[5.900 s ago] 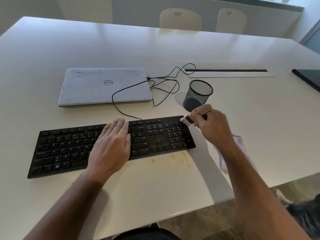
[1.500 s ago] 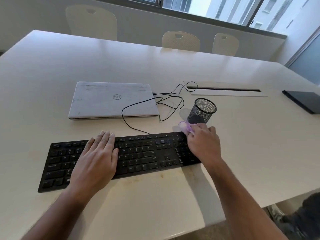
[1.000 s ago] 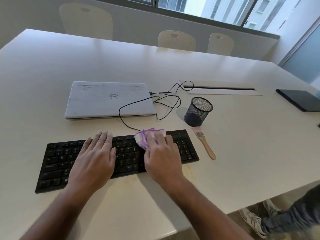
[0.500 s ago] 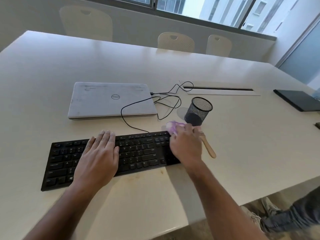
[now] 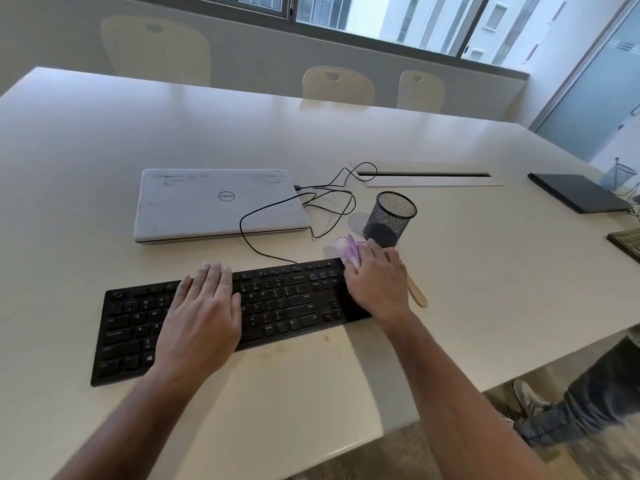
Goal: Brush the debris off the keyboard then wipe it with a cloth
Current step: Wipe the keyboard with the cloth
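Observation:
A black keyboard (image 5: 277, 303) lies on the white table (image 5: 242, 126) in front of me. My left hand (image 5: 202, 317) rests flat on its left half, fingers straight. My right hand (image 5: 377, 282) covers the keyboard's right end and presses a purple cloth (image 5: 348, 250) onto it; the cloth bunches out past my fingertips. A wooden-handled brush (image 5: 417, 295) lies on the table just right of the keyboard, mostly hidden behind my right hand.
A closed white laptop (image 5: 218, 204) sits behind the keyboard, with a black cable (image 5: 277, 206) looping beside it. A black mesh cup (image 5: 391, 218) stands close behind my right hand. A dark flat device (image 5: 578, 192) lies far right. Yellowish stains (image 5: 311, 344) mark the table near the keyboard's front edge.
My right hand with the cloth has slid from the keyboard's middle back to its right end over the last second. The left hand has stayed in place.

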Available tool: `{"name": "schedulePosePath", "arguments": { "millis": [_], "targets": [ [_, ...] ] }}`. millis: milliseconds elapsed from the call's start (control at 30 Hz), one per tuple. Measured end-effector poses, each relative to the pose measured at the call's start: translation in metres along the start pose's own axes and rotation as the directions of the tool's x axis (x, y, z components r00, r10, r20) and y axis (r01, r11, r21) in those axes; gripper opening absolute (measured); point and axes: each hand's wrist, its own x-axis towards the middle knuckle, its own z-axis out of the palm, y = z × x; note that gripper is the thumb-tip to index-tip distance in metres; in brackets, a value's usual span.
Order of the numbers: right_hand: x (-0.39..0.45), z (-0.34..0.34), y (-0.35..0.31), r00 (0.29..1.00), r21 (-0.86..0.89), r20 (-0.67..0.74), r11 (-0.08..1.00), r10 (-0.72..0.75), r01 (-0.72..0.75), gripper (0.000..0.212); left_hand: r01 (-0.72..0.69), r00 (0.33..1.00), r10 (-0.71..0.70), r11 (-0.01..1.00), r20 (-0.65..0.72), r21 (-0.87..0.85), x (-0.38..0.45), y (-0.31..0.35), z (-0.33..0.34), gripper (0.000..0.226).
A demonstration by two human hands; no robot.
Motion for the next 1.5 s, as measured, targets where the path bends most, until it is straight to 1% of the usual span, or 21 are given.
{"name": "schedulePosePath", "arguments": {
  "millis": [67,100,200,267,333,467,533,600,667,733,833,900,1000,1067,1167,1233,1333,1433,1500],
  "targets": [
    [0.009,0.002,0.001,0.999,0.088,0.052,0.996,-0.013,0.008,0.060,0.002,1.000,-0.002,1.000,0.000,-0.005,0.000,0.001,0.000,0.070],
    [0.009,0.004,-0.003,0.998,0.107,0.053,0.994,-0.042,0.036,0.062,0.002,1.000,-0.002,1.000,0.000,-0.007,0.000,0.001,0.000,0.070],
    [-0.006,0.008,-0.021,0.990,0.102,0.012,0.985,-0.139,0.137,0.065,-0.005,1.000,0.005,1.000,0.006,-0.008,0.000,0.001,0.000,0.070],
    [-0.015,0.008,-0.021,0.989,0.114,0.008,0.982,-0.151,0.149,0.065,-0.004,1.000,0.004,1.000,0.010,-0.009,0.000,0.000,-0.001,0.070],
    [-0.015,0.002,-0.011,0.995,0.149,0.019,0.984,-0.100,0.096,0.061,-0.004,1.000,0.004,1.000,0.010,-0.004,-0.001,0.000,-0.002,0.069],
    [0.002,-0.002,-0.003,0.993,0.188,0.070,0.976,0.100,-0.112,0.060,-0.006,1.000,0.006,1.000,0.004,-0.014,-0.001,0.000,-0.002,0.068],
    [0.006,0.004,-0.014,0.992,0.152,0.056,0.982,0.109,-0.116,0.062,-0.010,1.000,0.010,1.000,0.003,-0.009,-0.001,0.001,-0.002,0.067],
    [0.000,0.011,-0.028,0.998,0.115,0.028,0.992,0.051,-0.054,0.064,-0.010,1.000,0.010,1.000,-0.001,-0.003,-0.001,0.001,-0.001,0.067],
    [-0.015,0.017,-0.039,0.999,0.095,0.010,0.994,-0.049,0.048,0.066,-0.007,1.000,0.007,1.000,-0.008,-0.003,0.000,0.001,0.000,0.068],
    [-0.031,0.022,-0.043,0.989,0.112,-0.007,0.983,-0.145,0.145,0.068,-0.007,1.000,0.007,1.000,-0.008,0.000,0.000,0.001,0.000,0.069],
    [-0.034,0.022,-0.038,0.986,0.151,0.000,0.974,-0.170,0.168,0.069,-0.005,1.000,0.005,1.000,-0.009,0.007,-0.001,0.001,0.000,0.070],
    [-0.033,0.020,-0.039,0.982,0.138,-0.010,0.972,-0.190,0.189,0.071,-0.012,1.000,0.012,1.000,-0.008,0.004,0.000,0.001,0.000,0.070],
    [-0.054,0.021,-0.045,0.942,0.117,-0.070,0.935,-0.327,0.334,0.068,-0.008,1.000,0.008,1.000,-0.008,0.009,0.001,-0.001,0.000,0.070],
    [-0.075,0.021,-0.036,0.913,0.101,-0.077,0.908,-0.400,0.407,0.067,-0.005,1.000,0.005,1.000,-0.002,0.008,0.001,-0.001,0.000,0.070],
    [-0.088,0.015,-0.006,0.896,0.069,-0.040,0.894,-0.441,0.443,0.065,-0.007,1.000,0.007,1.000,-0.007,0.001,0.001,-0.001,0.001,0.070],
    [-0.084,0.011,0.008,0.906,0.028,-0.063,0.907,-0.418,0.421,0.063,-0.007,1.000,0.007,1.000,-0.008,-0.006,0.001,-0.001,0.000,0.069],
    [-0.080,0.007,0.002,0.929,0.019,-0.058,0.930,-0.366,0.367,0.062,-0.008,1.000,0.008,1.000,-0.015,-0.008,0.001,-0.002,0.001,0.070],
    [-0.089,0.004,-0.005,0.904,-0.025,-0.043,0.905,-0.425,0.424,0.061,-0.010,1.000,0.010,1.000,-0.010,-0.008,0.001,-0.002,0.002,0.071],
    [-0.095,0.001,0.007,0.892,-0.045,-0.015,0.892,-0.452,0.451,0.059,-0.009,1.000,0.008,1.000,-0.016,-0.009,0.001,-0.003,0.001,0.071]
  ]
}}
